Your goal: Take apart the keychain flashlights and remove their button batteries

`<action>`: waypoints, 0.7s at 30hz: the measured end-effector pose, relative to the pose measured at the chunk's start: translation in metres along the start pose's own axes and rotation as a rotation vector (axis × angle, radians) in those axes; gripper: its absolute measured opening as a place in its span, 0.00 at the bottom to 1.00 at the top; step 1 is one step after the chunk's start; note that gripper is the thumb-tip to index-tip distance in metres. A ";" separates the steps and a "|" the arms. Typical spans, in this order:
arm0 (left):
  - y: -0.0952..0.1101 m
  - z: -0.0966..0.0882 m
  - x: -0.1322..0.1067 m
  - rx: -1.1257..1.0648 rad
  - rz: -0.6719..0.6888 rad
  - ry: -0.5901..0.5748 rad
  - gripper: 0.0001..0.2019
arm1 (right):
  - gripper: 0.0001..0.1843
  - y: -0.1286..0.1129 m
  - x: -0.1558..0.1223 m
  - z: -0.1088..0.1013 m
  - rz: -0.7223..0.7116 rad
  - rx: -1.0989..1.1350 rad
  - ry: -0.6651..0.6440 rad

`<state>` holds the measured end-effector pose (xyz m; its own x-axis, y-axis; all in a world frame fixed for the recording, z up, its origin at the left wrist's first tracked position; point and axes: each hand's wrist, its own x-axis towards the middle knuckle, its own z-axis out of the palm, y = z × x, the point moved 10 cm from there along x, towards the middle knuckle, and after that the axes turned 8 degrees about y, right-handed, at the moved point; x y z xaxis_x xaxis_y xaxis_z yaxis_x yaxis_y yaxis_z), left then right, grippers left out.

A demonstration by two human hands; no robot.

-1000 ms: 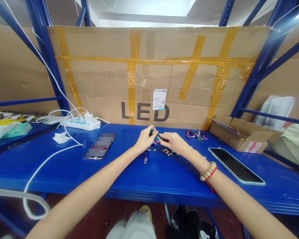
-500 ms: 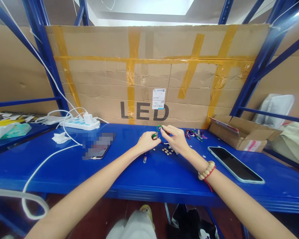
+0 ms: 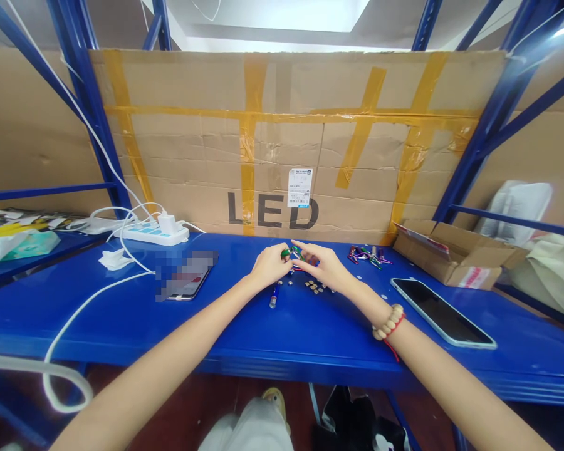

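Both hands meet over the middle of the blue shelf [image 3: 310, 332]. My left hand [image 3: 269, 265] is closed around a small green cylinder [image 3: 286, 253], a tiny keychain light. My right hand [image 3: 320, 265] touches the same piece with pinched fingers, the index finger pointing left over it. Just below the hands lie a small blue cylinder [image 3: 274, 294] and several little round button cells [image 3: 314, 287]. A beaded bracelet [image 3: 388, 321] sits on my right wrist.
A heap of coloured keychain clips [image 3: 367, 255] lies right of the hands. A phone [image 3: 442, 311] lies face up at the right, an open cardboard box [image 3: 451, 252] behind it. At the left are another phone [image 3: 184, 282], a white power strip [image 3: 153, 233] and cables. Cardboard marked LED [image 3: 272, 210] backs the shelf.
My right hand rose with a green ring-shaped part half a second ago, then came back down against the green piece in my left hand. The left hand stayed nearly in place.
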<state>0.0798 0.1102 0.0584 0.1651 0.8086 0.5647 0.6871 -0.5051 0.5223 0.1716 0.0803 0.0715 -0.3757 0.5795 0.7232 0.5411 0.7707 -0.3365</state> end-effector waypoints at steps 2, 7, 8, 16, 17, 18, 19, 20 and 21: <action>0.005 0.008 -0.002 -0.004 0.077 -0.056 0.05 | 0.31 0.007 -0.003 0.009 0.085 0.103 -0.050; 0.009 0.017 -0.004 -0.015 0.191 -0.056 0.09 | 0.20 0.017 -0.003 0.007 0.245 0.258 -0.007; 0.010 0.017 -0.004 -0.023 0.203 -0.046 0.10 | 0.17 0.019 -0.002 0.002 0.260 0.277 0.028; 0.005 0.017 0.000 -0.052 0.167 -0.042 0.06 | 0.11 0.054 -0.009 0.009 0.563 0.594 0.060; 0.003 0.015 0.001 -0.044 0.151 -0.032 0.05 | 0.11 0.058 -0.010 0.009 0.610 0.627 0.070; 0.001 0.013 0.001 -0.030 0.133 -0.020 0.05 | 0.11 0.061 -0.011 0.008 0.644 0.651 0.088; -0.001 0.011 0.001 -0.011 0.115 -0.004 0.06 | 0.11 0.065 -0.011 0.004 0.666 0.667 0.117; -0.003 0.008 0.001 0.012 0.097 0.013 0.07 | 0.11 0.070 -0.010 -0.001 0.680 0.674 0.153; -0.004 0.004 0.001 0.040 0.078 0.032 0.08 | 0.11 0.076 -0.010 -0.008 0.690 0.670 0.195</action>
<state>0.0796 0.1146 0.0544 0.1974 0.7567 0.6232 0.7005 -0.5536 0.4503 0.2227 0.1306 0.0433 0.0261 0.9517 0.3061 0.0337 0.3052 -0.9517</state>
